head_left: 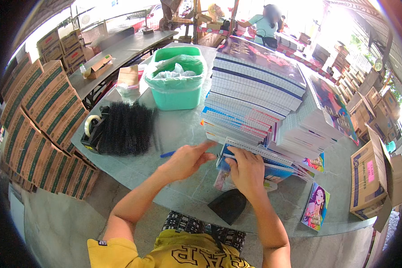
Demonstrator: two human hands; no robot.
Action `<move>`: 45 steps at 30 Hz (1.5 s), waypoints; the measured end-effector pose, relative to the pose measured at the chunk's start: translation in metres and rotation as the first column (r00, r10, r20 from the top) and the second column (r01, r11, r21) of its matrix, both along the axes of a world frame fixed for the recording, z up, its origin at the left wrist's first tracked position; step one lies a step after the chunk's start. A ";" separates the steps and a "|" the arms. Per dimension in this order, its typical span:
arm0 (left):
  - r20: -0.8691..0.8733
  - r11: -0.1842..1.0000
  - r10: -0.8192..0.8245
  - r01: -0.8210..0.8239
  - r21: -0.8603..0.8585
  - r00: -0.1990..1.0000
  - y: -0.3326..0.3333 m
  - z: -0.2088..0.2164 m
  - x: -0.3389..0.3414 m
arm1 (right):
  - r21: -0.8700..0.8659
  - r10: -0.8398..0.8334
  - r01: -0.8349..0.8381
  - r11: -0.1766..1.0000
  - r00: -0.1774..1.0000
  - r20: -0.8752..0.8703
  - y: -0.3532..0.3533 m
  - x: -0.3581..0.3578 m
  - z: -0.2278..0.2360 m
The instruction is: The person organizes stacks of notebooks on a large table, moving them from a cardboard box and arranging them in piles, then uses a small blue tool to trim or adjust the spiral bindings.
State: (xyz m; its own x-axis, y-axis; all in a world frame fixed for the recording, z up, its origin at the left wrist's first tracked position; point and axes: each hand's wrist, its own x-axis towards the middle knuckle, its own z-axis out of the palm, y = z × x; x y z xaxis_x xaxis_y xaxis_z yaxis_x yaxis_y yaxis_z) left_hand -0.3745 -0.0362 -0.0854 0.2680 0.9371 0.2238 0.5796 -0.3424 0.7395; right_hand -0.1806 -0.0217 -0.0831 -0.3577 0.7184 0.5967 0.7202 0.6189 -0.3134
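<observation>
Our yellow shirt (196, 251) sits lowest in the head view, with both forearms reaching up over the grey bench (181, 127). Our left arm bends at the elbow and slants inward; the left grip (185, 161) is partly open, forefinger stretched rightward and thumb apart from it, with nothing visible between them. Its fingertips are just beside the left end of a blue-covered, hole-punched notebook (277, 161). That notebook lies on the bench right in front of us, below the tall notebook stacks (254, 85).

Our right forearm rises steeply, and the right grip (245, 167) lies palm down across the notebook, fingers spread over its punched edge; we cannot tell whether it clasps anything. Near its wrist lies a black flat piece (228, 206).

To our left are a blue pen (166, 154), black spiral coils (126, 129) and a bag-lined green bin (176, 97). To our right lie a small illustrated notebook (316, 206) and an open cardboard box (368, 174).
</observation>
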 end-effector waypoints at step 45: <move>0.112 0.600 0.351 -0.315 0.735 0.930 -0.026 0.037 0.034 | -0.132 -0.076 0.062 0.989 0.991 -0.107 -0.018 0.071 0.003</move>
